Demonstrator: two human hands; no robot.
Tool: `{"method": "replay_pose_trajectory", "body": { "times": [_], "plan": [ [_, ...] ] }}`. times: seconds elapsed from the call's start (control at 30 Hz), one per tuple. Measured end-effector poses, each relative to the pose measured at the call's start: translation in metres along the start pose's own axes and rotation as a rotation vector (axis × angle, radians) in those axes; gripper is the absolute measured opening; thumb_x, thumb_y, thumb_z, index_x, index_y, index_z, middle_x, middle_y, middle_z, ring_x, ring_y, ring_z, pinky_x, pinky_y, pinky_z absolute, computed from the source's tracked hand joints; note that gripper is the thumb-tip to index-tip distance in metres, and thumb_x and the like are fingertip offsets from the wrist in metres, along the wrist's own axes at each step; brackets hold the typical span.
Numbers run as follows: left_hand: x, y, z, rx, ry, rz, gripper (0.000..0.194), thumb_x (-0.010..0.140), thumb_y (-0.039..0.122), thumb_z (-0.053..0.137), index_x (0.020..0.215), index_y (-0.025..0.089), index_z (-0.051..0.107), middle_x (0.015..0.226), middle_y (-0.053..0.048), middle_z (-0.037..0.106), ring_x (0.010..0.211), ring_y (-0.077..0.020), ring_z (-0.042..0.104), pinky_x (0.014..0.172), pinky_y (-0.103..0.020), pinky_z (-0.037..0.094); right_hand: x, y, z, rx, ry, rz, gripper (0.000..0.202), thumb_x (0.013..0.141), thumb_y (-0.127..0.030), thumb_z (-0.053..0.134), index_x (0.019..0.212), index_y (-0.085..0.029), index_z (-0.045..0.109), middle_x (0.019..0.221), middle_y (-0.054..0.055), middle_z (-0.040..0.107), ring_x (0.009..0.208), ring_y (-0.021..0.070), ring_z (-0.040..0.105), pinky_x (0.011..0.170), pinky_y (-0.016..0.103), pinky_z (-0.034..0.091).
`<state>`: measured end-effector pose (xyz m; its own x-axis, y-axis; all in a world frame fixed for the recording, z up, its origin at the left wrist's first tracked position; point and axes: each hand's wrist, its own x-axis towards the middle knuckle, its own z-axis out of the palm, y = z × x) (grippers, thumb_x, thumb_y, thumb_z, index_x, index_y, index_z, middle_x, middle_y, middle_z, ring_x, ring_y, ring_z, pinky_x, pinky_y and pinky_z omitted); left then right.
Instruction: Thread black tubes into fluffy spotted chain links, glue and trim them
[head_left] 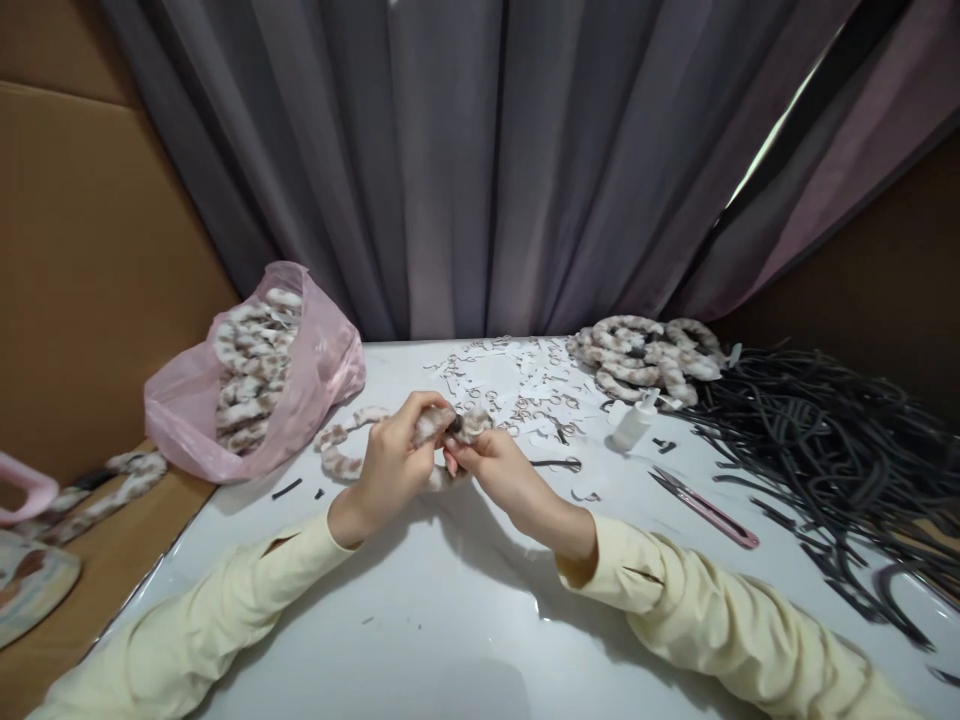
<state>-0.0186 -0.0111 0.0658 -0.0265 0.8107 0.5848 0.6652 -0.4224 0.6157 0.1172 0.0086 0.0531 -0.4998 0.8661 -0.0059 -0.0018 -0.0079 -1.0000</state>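
Note:
A plush-covered tube [430,427], white with brown patches, is held up over the middle of the table. My left hand [397,460] is closed around one part of it. My right hand [510,470] pinches a neighbouring plush part [475,425] with thumb and fingers. A small black piece [454,424] shows between the two plush parts, at the fingertips; how it joins them is hidden. Behind my left hand, a curved plush length [341,450] rests on the table. A thin dark rod-like item [556,463] shows beside my right hand; whether I touch it I cannot tell.
A pink bag [330,370] of plush tubes stands left. At right are a plush pile [652,355], a white bottle [636,422], pink-handled snips [709,508] and a heap of black tubing [825,440]. Small scraps [517,385] cover the table's back. Cardboard [75,230] walls the left side.

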Motion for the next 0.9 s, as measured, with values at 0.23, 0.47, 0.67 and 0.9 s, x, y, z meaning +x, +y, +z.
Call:
{"method": "replay_pose_trajectory", "body": {
  "times": [0.23,0.47,0.67,0.9],
  "plan": [
    [0.002,-0.019,0.002,0.150,-0.080,0.322,0.025,0.074,0.008,0.045,0.094,0.020,0.057,0.083,-0.005,0.065,0.076,-0.0172,0.059,0.069,-0.026,0.044,-0.006,-0.015,-0.004,-0.150,-0.075,-0.028,0.036,0.088,-0.020,0.040,0.053,-0.016,0.043,0.055,-0.003,0.045,0.057,0.0097,0.042,0.061,0.022,0.034],
    [0.000,-0.029,0.007,0.205,-0.153,0.289,0.030,0.071,0.003,0.044,0.094,0.020,0.053,0.085,-0.005,0.063,0.080,-0.0184,0.059,0.072,-0.027,0.044,-0.001,-0.017,-0.018,-0.785,-0.106,-0.241,0.022,0.078,-0.003,0.044,0.061,-0.015,0.048,0.056,-0.003,0.047,0.052,0.0093,0.039,0.054,0.022,0.027],
    [0.000,-0.026,0.009,0.206,-0.190,0.190,0.023,0.081,0.008,0.041,0.094,0.021,0.055,0.086,-0.004,0.066,0.078,-0.0177,0.061,0.070,-0.026,0.044,0.001,-0.013,-0.023,-1.097,-0.110,-0.429,0.020,0.070,0.003,0.045,0.063,-0.015,0.047,0.061,-0.001,0.048,0.055,0.0101,0.036,0.053,0.022,0.025],
    [0.000,-0.025,0.011,0.146,-0.179,0.151,0.018,0.083,0.011,0.043,0.089,0.022,0.057,0.079,-0.001,0.066,0.068,-0.0148,0.059,0.065,-0.022,0.041,0.004,-0.014,-0.025,-1.105,-0.125,-0.425,0.019,0.071,0.003,0.043,0.069,-0.015,0.050,0.065,0.001,0.053,0.057,0.0109,0.042,0.054,0.022,0.028]
  ]
}}
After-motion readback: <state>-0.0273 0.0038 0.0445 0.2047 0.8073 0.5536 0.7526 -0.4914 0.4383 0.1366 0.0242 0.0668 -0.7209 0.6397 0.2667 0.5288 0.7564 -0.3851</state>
